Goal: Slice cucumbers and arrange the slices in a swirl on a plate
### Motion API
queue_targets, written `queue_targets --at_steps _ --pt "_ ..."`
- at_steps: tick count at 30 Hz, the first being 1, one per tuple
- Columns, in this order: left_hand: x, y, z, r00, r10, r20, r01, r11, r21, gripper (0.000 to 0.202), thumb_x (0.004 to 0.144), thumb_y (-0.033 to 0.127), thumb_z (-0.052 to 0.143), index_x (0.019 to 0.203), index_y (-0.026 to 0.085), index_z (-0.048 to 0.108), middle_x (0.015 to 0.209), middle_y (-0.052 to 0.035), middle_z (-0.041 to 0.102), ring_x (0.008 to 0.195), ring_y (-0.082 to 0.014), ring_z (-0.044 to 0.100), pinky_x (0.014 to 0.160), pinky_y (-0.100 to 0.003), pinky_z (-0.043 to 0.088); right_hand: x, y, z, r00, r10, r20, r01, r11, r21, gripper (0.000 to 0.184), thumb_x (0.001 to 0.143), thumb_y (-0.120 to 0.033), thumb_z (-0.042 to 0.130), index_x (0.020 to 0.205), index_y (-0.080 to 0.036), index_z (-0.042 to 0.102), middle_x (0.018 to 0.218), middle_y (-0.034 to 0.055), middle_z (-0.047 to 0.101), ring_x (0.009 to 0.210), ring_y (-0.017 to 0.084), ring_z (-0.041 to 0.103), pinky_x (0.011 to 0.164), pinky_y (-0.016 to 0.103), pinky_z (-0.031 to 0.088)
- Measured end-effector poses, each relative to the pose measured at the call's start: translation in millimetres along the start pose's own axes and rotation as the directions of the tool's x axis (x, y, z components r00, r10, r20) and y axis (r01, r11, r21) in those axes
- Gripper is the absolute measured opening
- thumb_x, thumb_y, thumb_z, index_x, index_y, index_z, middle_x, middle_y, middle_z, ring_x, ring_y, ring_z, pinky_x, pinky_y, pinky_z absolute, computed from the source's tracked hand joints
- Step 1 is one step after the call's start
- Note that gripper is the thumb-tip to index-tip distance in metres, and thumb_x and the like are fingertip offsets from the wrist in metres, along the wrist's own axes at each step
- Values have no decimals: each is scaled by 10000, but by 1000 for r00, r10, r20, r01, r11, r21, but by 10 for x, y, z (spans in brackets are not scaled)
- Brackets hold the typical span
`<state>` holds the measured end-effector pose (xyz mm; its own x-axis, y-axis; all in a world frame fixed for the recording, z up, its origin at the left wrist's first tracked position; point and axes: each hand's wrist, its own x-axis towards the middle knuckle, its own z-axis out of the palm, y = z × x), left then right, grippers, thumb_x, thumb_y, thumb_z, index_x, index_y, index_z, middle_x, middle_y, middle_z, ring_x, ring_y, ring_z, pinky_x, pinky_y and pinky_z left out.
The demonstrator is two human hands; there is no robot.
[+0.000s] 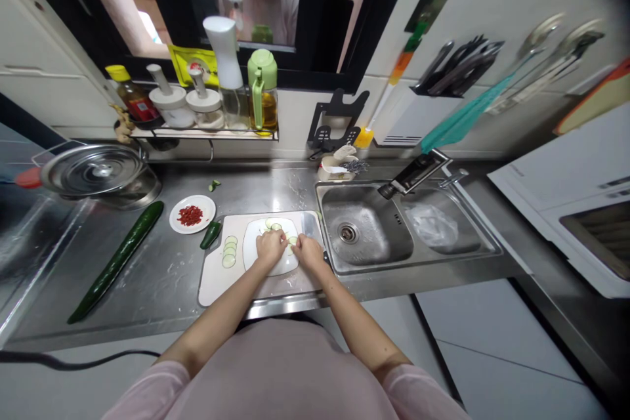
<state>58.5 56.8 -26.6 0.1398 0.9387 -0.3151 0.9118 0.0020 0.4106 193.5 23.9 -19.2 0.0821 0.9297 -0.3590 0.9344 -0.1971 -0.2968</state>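
Observation:
Over a white plate (251, 246) my left hand (271, 249) and my right hand (308, 251) are close together, fingertips pinched. Between them is a pale green cucumber slice (292, 241), which both hands appear to grip. More cucumber slices (273, 226) lie along the plate's far rim. The plate rests on a light cutting board (216, 279). A short row of overlapping slices (230, 251) lies on the board's left part. A knife (310, 223) lies at the board's right side, partly hidden by my right hand. A cucumber end piece (211, 234) touches the board's left edge.
A long cucumber (118, 259) and a small plate of chopped red pieces (178, 221) are on the left. Behind them stands a lidded pot (130, 190). A double sink (364, 256) is on the right. Bottles and jars fill a wall shelf (207, 134).

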Motion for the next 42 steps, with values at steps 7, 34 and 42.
queue_targets --at_steps 7,34,42 --pt "-123 -95 -98 988 -96 -119 50 938 -342 192 811 386 553 904 257 660 827 9 677 794 -165 601 726 -271 384 2 112 -39 994 18 -106 -1 988 157 189 880 -363 521 885 -198 612 773 20 649 716 139 552 611 220 294" --pt "-1057 -1346 -158 795 -521 -311 398 835 -381 349 808 417 529 1119 273 594 993 -68 657 1015 -303 535 916 -478 310 -529 142 178 954 24 -299 127 871 475 283 814 -408 450 745 -189 615 576 -11 527 566 144 483 563 233 331" --pt "-983 -1355 -125 816 -504 -284 442 860 -255 323 819 440 510 1057 249 616 1041 -102 622 1052 -325 501 910 -489 291 -557 111 253 953 0 -302 149 871 469 311 814 -431 444 765 -184 628 600 1 555 570 148 489 568 236 342"
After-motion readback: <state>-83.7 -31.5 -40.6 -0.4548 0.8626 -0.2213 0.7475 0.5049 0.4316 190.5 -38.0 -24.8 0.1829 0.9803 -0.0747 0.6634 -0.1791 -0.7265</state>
